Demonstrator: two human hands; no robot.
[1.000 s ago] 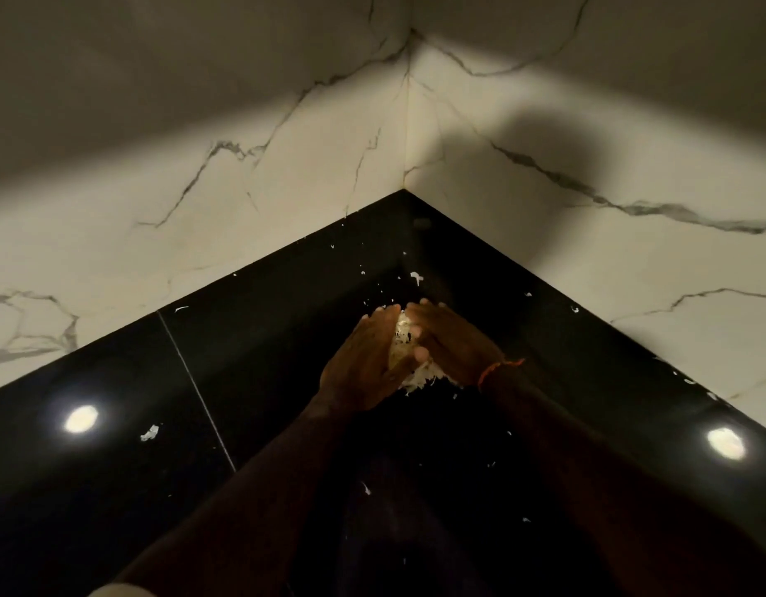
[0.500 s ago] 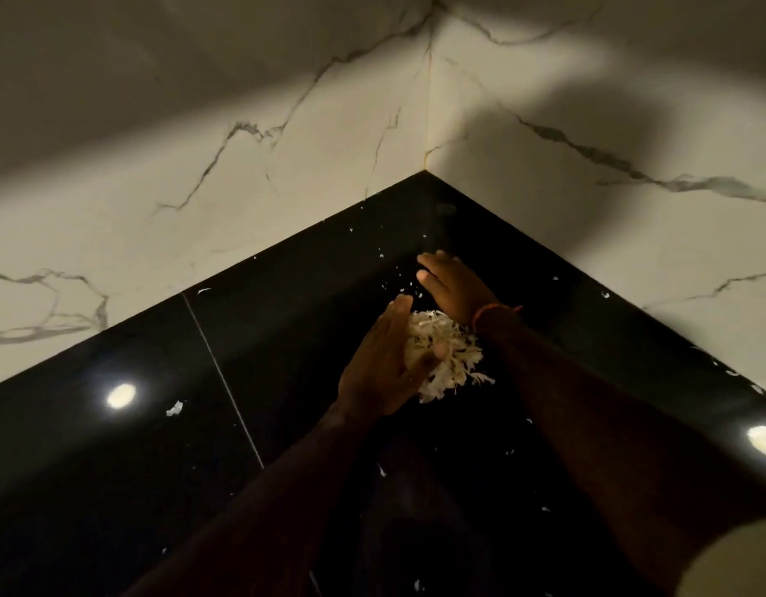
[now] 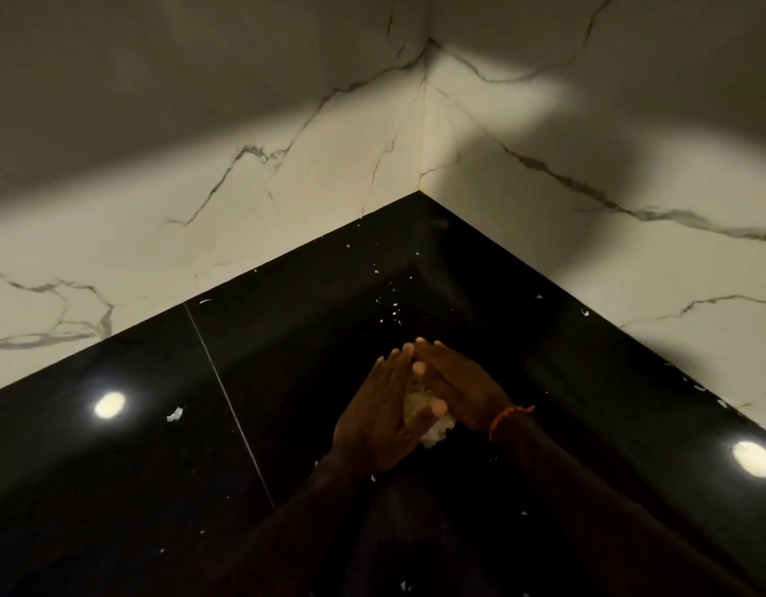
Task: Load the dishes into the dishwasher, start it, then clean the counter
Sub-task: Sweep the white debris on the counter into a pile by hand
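Scooping scraps off the black bench

Head view: left hand [image 3: 379,417] and right hand [image 3: 456,387] cup a pale scrap pile [image 3: 428,417] together, fingers pressed around it; flecks [image 3: 174,413] remain scattered, so cleaning looks unfinished. Dishwasher unseen.

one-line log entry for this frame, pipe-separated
phase: counter cleaning | left hand + right hand: cupped around white scraps | black counter: specks remain
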